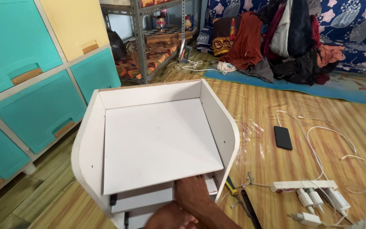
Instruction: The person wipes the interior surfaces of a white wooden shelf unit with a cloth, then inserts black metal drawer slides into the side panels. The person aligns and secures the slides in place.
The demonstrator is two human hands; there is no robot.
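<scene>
Right hand (193, 193) flat at the near edge of the white panel (159, 144), fingers pressed on it, gripping nothing. The panel runs away from it inside the cabinet (87, 140). Left hand (170, 218) sits lower; grip unclear.

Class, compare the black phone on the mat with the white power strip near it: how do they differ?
The phone is black, flat and broad; the power strip is white, long and narrow. The phone lies alone with nothing attached; the power strip carries white plugs with cables running off. Both lie on the striped floor mat.
</scene>
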